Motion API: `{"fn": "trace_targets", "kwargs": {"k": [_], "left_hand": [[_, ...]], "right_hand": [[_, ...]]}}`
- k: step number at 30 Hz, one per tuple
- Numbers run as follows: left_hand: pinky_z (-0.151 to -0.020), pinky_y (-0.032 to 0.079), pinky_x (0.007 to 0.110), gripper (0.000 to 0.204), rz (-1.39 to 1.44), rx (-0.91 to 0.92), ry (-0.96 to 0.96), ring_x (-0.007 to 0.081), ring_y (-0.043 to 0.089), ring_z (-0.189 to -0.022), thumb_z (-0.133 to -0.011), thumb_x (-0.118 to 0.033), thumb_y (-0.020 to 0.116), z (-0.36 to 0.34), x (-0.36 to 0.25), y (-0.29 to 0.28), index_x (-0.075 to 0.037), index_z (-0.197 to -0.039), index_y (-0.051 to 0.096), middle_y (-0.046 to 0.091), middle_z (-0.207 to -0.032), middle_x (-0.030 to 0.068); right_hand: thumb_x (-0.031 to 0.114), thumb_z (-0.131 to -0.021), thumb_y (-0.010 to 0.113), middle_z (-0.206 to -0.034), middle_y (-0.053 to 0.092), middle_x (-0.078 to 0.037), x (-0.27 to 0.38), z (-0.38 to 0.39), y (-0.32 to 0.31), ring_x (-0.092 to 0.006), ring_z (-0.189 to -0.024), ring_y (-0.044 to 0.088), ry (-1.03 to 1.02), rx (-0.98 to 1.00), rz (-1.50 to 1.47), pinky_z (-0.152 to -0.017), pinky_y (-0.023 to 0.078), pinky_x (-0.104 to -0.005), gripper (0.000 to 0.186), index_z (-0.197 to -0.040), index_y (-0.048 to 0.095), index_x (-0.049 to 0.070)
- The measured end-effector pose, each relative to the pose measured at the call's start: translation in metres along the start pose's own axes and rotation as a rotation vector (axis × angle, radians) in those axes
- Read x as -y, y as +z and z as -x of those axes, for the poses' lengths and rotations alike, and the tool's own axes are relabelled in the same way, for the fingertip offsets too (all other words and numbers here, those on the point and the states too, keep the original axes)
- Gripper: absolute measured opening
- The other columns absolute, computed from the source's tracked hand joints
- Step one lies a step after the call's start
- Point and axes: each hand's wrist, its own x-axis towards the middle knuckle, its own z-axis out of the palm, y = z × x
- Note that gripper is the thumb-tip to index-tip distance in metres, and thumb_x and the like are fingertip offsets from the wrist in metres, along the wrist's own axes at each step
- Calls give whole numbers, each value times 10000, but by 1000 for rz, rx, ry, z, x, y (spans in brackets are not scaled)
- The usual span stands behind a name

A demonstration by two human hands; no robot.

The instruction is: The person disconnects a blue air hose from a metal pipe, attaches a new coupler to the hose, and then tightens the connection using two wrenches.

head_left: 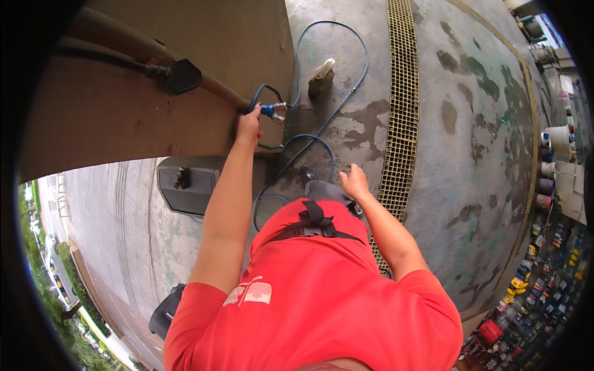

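My left hand (249,127) is closed on a blue hose fitting (268,110) with silver metal ends, beside a brown panel (136,123) with a pipe along it. A dark hose curves up and down from the fitting, and a thin blue hose (352,93) loops over the concrete floor. My right hand (354,181) hangs over the floor to the right of the hoses, fingers loosely apart with nothing visible in them. A pale-topped container (321,77) stands on the floor beyond my left hand.
A black plug-like part (179,76) sits on the pipe at upper left, a grey box (185,201) lies below the panel, and a yellow grate (401,105) crosses the floor. Buckets (560,139) and many small items line the far right; a road and greenery show at left.
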Motion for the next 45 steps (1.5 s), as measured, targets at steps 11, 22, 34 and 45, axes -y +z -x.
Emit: {"fn": "trace_targets", "kwargs": {"k": [11,22,34,45], "left_hand": [[-659,448,487,529,-3,37,-45,331,522,-1034,-846,-431,651,-18,1,0,-23,-1175,584,539,-1269,174],[-630,446,443,432,-3,-64,26,278,553,-925,-823,-421,688,-12,1,9,-63,-1059,631,622,-1112,109],[-757,483,333,457,57,-307,282,210,618,-853,-839,-360,694,15,27,9,25,-1077,630,652,-1051,141],[-835,480,479,542,961,-7,-35,184,564,-1047,-760,-552,718,50,65,58,-190,-1145,595,592,-1064,-8]], "right_hand": [[131,-824,583,-955,534,-130,264,-81,-3,-334,-942,607,-663,-400,478,-794,522,-423,242,-1037,508,44],[108,-776,668,-1118,579,-190,286,-94,-29,-338,-988,651,-478,-11,435,-793,553,-399,358,-1088,506,41],[299,-733,743,-845,695,-152,290,-159,-99,-218,-778,668,-516,915,-22,-669,520,-333,497,-1076,638,-46],[355,-683,755,-826,685,-211,289,-172,-22,-305,-809,684,-800,912,298,-725,530,-395,401,-821,703,-18]]}}
